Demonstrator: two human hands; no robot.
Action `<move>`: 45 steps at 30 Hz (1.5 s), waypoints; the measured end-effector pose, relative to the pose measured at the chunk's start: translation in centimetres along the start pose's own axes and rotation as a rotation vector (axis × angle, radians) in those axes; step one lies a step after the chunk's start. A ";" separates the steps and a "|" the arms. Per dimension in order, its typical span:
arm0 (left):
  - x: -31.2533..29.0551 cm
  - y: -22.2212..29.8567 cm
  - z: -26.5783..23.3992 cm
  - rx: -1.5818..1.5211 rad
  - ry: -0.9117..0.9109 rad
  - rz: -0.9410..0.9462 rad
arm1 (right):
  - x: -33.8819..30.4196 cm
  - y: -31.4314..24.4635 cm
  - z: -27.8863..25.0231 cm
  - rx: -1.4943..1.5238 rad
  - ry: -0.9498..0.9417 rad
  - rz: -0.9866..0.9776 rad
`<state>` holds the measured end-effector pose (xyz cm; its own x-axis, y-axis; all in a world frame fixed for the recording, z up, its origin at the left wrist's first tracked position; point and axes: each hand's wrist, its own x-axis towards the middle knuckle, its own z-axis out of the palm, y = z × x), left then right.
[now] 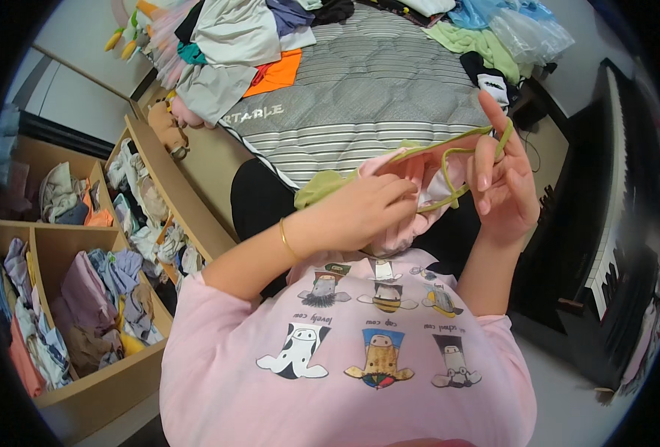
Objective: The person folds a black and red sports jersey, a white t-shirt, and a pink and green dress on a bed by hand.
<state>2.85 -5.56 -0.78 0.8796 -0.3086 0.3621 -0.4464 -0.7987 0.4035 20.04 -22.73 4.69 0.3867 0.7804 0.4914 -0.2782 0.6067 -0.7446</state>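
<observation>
A pink piece of clothing with green edging and thin green straps (389, 165) is held up in front of me over my lap. My left hand (374, 208) reaches across to it, its fingers curled into the pink cloth and their tips partly hidden. On the right, my right hand (507, 179) is raised with its index finger pointing up. A green strap loops around its fingers, and the thumb and other fingers bend in around the edging. Light green cloth (319, 189) shows beneath my left wrist.
Ahead lies a grey quilted mattress (374, 82), with heaped clothes (237, 37) at its far left and clear plastic bags (527, 33) at its far right. Open wooden drawers (99, 384) full of clothes stand at left. A black piano keyboard (605, 246) is at right.
</observation>
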 end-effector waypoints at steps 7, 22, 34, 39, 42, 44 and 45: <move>-1.5 -0.5 2.6 -0.041 -0.116 0.098 | -0.7 0.2 0.1 0.006 0.039 0.002; 3.9 -1.3 1.5 -0.877 0.085 -0.681 | -3.1 -3.3 2.6 0.253 -0.193 0.067; 2.6 6.8 -17.3 0.031 -0.496 -0.023 | 0.6 -9.9 2.8 -0.058 -0.186 -0.340; 1.3 6.1 -19.2 0.264 -0.254 -0.181 | 3.3 -10.2 3.3 -0.123 -0.248 -0.210; 3.9 -0.8 -19.6 0.116 0.299 -0.248 | 8.0 -9.5 2.7 -0.263 -0.115 0.016; 5.1 -5.4 -21.7 -0.403 0.402 -0.497 | 12.3 -7.5 -0.4 -0.196 -0.002 0.209; 6.5 -7.4 -22.6 -0.871 0.520 -0.578 | 13.7 -7.9 -2.4 -0.265 0.000 0.250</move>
<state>8.13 9.98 17.56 0.9052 0.3954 0.1554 -0.1413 -0.0646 0.9879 29.69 -17.18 16.26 0.3356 0.8995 0.2797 -0.1265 0.3373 -0.9329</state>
